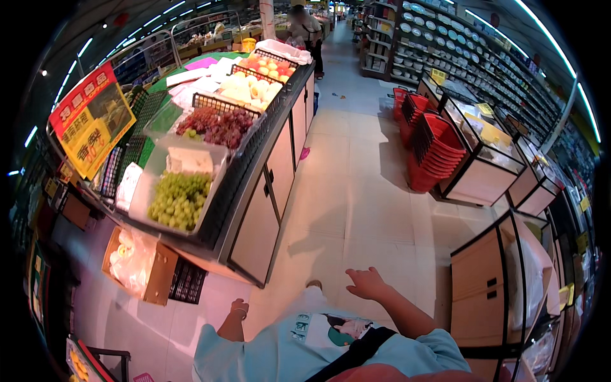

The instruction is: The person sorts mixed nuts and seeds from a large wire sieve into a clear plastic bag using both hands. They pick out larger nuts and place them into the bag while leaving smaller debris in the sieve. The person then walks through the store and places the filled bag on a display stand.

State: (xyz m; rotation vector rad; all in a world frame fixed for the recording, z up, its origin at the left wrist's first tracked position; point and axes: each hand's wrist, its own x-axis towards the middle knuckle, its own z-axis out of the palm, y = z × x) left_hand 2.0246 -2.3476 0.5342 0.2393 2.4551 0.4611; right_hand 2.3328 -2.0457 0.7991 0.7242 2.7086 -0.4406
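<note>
My right hand (366, 282) reaches forward over the pale tiled floor, fingers apart, holding nothing. Lower and to the left, my left hand (240, 305) hangs beside my body with a thin band at the wrist; it looks free of any object, its fingers somewhat curled. The near corner of the fruit stand lies ahead of it. On that stand, a clear plastic bin (217, 164) holds green grapes (179, 203). Behind are red grapes (229, 126), pale round fruit (250, 90) and peach-coloured fruit (269, 68) in black crates.
An aisle (348, 191) runs ahead between the fruit stand and stacked red shopping baskets (434, 148). A cardboard box (162, 272) and black crate (188, 281) sit on the floor at left. Wooden display cabinets (477, 291) line the right. A person (305, 36) stands beyond the stand.
</note>
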